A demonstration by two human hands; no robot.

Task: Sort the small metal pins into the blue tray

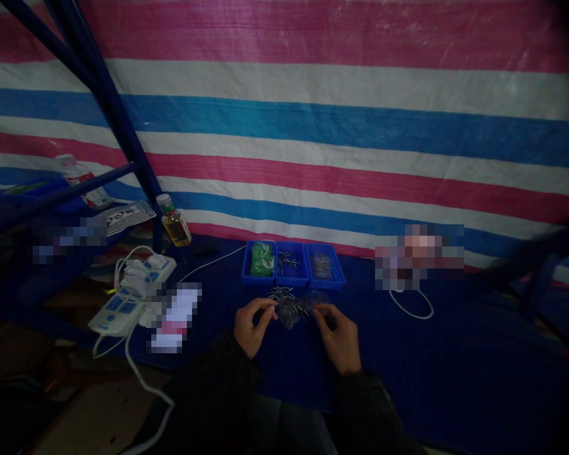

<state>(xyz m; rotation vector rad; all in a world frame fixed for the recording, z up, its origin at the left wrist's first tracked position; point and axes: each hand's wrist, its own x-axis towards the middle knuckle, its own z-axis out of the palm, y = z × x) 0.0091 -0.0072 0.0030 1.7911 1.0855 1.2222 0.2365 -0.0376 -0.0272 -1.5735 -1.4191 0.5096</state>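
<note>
My left hand and my right hand meet over the blue table cover, both pinched on a small clear plastic bag with small dark metal pieces in it. A little heap of loose metal pieces lies just beyond the bag. Behind it stand three small blue trays in a row: the left tray holds green parts, the middle tray holds a few metal pieces, the right tray holds clear bags.
A white power strip with plugs and cables lies at the left. A small bottle of yellow liquid stands beside a blue metal frame post. A white cable loop lies at the right. A striped tarpaulin hangs behind.
</note>
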